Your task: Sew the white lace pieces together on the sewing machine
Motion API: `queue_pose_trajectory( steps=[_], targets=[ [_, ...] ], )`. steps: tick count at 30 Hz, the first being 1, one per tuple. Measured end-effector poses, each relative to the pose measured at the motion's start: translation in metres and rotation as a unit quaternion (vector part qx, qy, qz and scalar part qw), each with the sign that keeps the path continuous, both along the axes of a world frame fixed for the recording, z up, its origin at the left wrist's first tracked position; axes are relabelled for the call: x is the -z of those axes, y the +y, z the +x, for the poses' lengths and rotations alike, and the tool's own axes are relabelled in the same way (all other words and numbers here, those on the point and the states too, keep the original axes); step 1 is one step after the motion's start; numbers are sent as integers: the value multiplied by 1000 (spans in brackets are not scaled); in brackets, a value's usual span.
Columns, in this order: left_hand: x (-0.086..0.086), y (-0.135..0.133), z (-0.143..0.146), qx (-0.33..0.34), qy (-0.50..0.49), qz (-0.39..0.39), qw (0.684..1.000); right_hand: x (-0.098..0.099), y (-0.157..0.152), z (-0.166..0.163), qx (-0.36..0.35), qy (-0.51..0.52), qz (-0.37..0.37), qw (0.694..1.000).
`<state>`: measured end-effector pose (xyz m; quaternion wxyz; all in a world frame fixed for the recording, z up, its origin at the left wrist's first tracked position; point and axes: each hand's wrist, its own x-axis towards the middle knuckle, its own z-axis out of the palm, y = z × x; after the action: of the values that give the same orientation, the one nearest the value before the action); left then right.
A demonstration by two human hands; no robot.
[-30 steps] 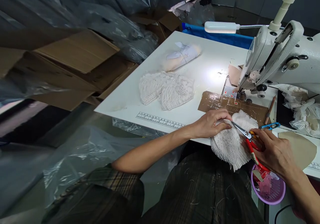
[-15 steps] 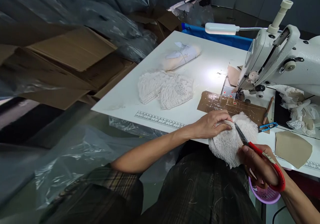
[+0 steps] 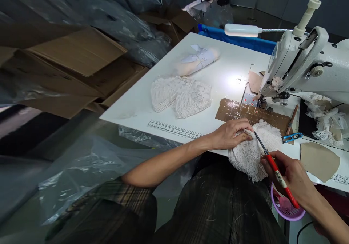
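Observation:
My left hand (image 3: 237, 132) pinches the gathered edge of a piece of white lace (image 3: 247, 156) that hangs over the table's front edge. In my right hand (image 3: 290, 175) is a pair of red-handled scissors (image 3: 278, 175), seen edge-on. Their tips touch or nearly touch the lace, right beside my left fingertips. Whether the blades are parted I cannot tell. Farther left on the table lies a stack of similar white lace pieces (image 3: 181, 95). Close to the lace on its right are blue thread snips (image 3: 292, 138).
A white sewing machine (image 3: 300, 62) stands at the right, with a brown taped board (image 3: 253, 112) before it. A beige template (image 3: 319, 161) lies near the front edge. Behind are a wrapped roll (image 3: 197, 61) and a lamp (image 3: 241, 30). A purple basket (image 3: 290, 215) sits below; cardboard boxes (image 3: 79, 51) fill the left.
My right hand has turned the scissors from showing a handle loop to edge-on, their tips staying at the lace. My left hand keeps its pinch almost unmoved.

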<state>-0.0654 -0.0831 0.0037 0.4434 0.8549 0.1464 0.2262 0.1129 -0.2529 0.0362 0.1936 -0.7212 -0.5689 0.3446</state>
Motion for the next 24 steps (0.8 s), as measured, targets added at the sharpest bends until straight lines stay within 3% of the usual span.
queue_pose_trajectory(
  steps=[2,6,9,12,16,20,22,24],
  targets=[
    [0,0,0,0,5,-1,1000,1,-2,2,-30,-103,60,992],
    [-1,0,0,-3,21,-8,1000,-1,-2,3,-91,-265,172,944],
    [-1,0,0,-3,22,-10,1000,-4,-1,2,-119,-312,202,921],
    [-2,-1,0,-3,21,-9,1000,-3,-1,4,-114,-321,205,918],
    [-2,-1,0,-5,29,-2,1000,0,0,5,-85,-260,135,952],
    [-3,-1,0,-7,29,-2,1000,0,0,0,-31,-68,24,997],
    [-3,-1,1,-11,29,-5,1000,-1,-1,0,19,47,-8,999],
    [-5,-1,0,-12,31,-13,999,-3,-4,5,86,94,-14,992]
  ],
)
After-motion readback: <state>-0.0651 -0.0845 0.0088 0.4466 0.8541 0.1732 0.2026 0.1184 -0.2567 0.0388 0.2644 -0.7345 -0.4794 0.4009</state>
